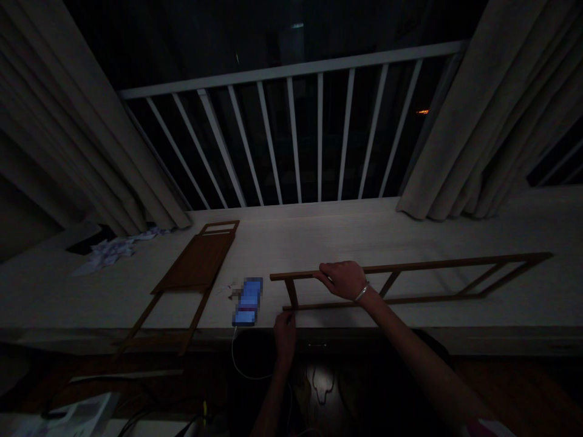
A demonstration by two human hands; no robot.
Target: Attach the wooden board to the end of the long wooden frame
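Observation:
A long wooden frame (423,266) with crossbars stands on its side on the pale ledge. My right hand (341,280), with a bracelet at the wrist, is wrapped around its upper rail near the left end. Down at the left end of the lower rail, my left hand (285,331) has its fingers pinched together against the corner joint. Whatever sits between those fingertips is too small and dark to make out. Left of the frame lies a phone (248,301) with a lit, blurred screen, and small blurred pieces (234,292) rest beside it.
Another wooden piece with a solid panel (194,261) lies to the left, its legs overhanging the ledge (319,237). Crumpled papers (109,252) are farther left. A white cable (234,358) hangs from the phone. Behind stand a white railing (291,70) and curtains (483,121).

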